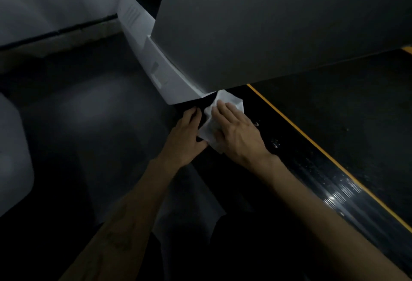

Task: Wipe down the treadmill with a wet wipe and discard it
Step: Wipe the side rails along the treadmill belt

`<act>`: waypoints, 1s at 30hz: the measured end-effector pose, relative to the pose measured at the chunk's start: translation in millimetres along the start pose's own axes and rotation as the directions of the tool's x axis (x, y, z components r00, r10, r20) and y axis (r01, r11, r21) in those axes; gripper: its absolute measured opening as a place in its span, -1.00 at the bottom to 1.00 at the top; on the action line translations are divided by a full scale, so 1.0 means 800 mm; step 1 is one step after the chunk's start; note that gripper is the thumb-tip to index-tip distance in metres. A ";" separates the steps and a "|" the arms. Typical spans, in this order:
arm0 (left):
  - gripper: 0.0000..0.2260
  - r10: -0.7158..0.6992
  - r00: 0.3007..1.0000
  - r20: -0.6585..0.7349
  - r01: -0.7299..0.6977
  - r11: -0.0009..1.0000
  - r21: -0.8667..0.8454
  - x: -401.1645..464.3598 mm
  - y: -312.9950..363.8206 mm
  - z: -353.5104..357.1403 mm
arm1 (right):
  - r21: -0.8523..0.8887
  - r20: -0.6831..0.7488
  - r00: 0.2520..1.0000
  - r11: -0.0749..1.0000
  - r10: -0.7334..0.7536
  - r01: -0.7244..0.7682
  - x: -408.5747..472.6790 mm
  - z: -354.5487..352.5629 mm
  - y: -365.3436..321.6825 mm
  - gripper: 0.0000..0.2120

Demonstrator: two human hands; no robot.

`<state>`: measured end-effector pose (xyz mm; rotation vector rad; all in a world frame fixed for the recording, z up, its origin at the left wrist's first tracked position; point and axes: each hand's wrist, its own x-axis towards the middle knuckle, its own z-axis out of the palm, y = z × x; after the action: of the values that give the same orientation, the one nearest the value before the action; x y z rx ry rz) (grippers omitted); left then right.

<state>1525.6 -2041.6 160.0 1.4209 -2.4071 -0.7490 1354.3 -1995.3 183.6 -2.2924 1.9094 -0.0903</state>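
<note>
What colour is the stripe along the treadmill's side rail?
Yellow stripe, bordering the glossy black side rail; head view.

dim, underexposed | soft blur | specular glints on side rail (330,193)

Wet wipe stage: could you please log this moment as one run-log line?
step: wiping | wet wipe: on black side rail | right hand: pressing flat | left hand: beside wipe, grip unclear

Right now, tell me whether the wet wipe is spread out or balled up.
Mostly spread, rumpled. The wet wipe lies flattish on the black side rail under the right hand's straight fingers; its edges show around them.
</note>
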 end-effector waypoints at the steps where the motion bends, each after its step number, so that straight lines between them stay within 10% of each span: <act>1: -0.20 0.011 1.000 0.001 -0.011 1.000 -0.029 -0.002 -0.002 0.002 | -0.015 0.027 1.000 1.000 -0.010 0.010 0.010 -0.003 0.004 -0.18; 30: -0.03 -0.030 1.000 -0.004 0.030 0.998 0.064 -0.006 0.019 0.006 | 0.017 -0.010 0.997 0.997 0.073 -0.073 0.034 -0.013 0.014 -0.35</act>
<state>1514.8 -2030.2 164.6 1.4840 -2.4334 -0.6819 1347.1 -2024.9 190.8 -2.2130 1.9877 -0.1102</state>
